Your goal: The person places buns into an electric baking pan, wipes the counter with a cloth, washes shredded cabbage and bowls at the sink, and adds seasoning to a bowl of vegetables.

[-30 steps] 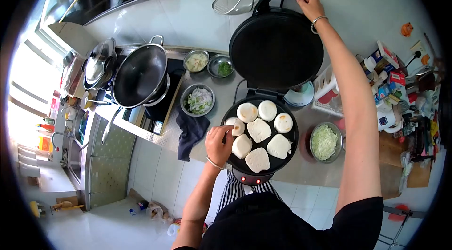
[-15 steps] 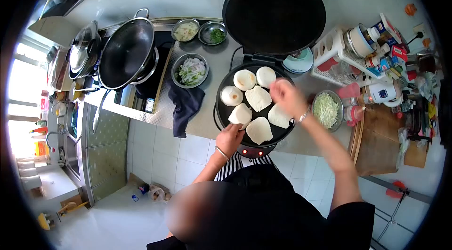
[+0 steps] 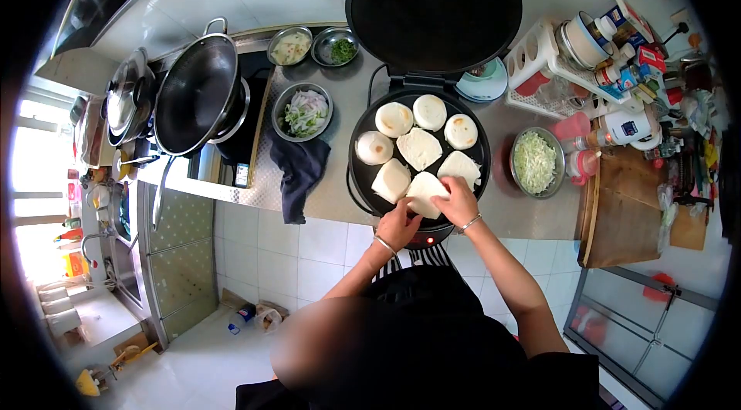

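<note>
Both my hands work at the front of a round black electric griddle point(image 3: 363, 180) with its lid point(image 3: 434, 8) raised. A pale, squarish flatbread point(image 3: 424, 192) lies at the near edge. My left hand point(image 3: 399, 226) grips its lower left edge, fingers closed, and my right hand point(image 3: 458, 204) pinches its right side. Several other breads fill the pan: round ones with browned spots, such as the round bread point(image 3: 461, 132) at the right, and white squarish ones, such as the middle bread point(image 3: 419, 149). The undersides are hidden.
Left of the griddle are a bowl of sliced onion point(image 3: 306, 112), two smaller bowls, a dark cloth point(image 3: 299, 178) over the counter edge and a wok point(image 3: 197, 93). Shredded cabbage fills a bowl point(image 3: 536, 163) at the right, near a white rack point(image 3: 532, 70).
My right hand has come down from the griddle's right side to the front bread, uncovering a round bread there. My left hand has shifted right from the left bread to the front one.
</note>
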{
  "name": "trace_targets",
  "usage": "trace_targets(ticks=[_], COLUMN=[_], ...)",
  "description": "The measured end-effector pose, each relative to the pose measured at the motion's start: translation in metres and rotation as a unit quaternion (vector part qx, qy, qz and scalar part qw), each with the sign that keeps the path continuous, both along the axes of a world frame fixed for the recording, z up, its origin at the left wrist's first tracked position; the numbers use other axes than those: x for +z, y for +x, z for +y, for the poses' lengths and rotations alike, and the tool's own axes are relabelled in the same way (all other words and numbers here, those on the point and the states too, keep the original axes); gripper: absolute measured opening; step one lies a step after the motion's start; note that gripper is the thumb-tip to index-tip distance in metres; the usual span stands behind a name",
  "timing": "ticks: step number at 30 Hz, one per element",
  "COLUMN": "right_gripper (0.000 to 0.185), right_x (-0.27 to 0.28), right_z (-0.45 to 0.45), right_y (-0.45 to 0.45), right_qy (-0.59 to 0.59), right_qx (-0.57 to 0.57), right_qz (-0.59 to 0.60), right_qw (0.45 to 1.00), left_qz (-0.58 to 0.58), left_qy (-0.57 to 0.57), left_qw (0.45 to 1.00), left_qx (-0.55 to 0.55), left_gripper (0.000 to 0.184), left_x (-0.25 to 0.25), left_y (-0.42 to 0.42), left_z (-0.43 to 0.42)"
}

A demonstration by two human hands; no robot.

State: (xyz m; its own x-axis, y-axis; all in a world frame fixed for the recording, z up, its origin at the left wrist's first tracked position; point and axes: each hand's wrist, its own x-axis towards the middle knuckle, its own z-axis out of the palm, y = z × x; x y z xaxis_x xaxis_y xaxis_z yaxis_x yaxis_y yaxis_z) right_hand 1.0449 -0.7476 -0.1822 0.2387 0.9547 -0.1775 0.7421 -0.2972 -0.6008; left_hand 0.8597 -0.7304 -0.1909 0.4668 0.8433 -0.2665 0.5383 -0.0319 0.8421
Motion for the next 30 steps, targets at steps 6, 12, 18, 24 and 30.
trace_targets(ticks=[6,12,18,24,30], right_gripper=[0.029,0.033,0.022,0.029,0.037], right_x=[0.03,0.036,0.021,0.005,0.011], right_z=[-0.012,-0.044,-0.043,-0.03,-0.009], right_y=[-0.009,-0.01,-0.003,0.008,0.053], right_qy=[0.222,0.222,0.22,0.211,0.184], right_qx=[0.182,0.245,0.301,0.241,0.06], right_qz=[-0.053,0.002,-0.042,-0.073,-0.126], right_qw=[0.957,0.944,0.927,0.945,0.973], left_qz=[-0.032,-0.139,-0.094,0.152,-0.081], left_qy=[-0.088,-0.184,-0.095,0.106,-0.015], left_qw=[0.995,0.956,0.985,0.983,0.996], left_qx=[0.037,0.183,0.106,-0.022,0.022], left_gripper=[0.029,0.028,0.032,0.029,0.031], left_x=[-0.029,-0.004,-0.017,0.008,0.005], left_y=[0.005,-0.006,-0.007,-0.001,0.035], left_z=[0.008,-0.002,-0.003,0.002,0.017])
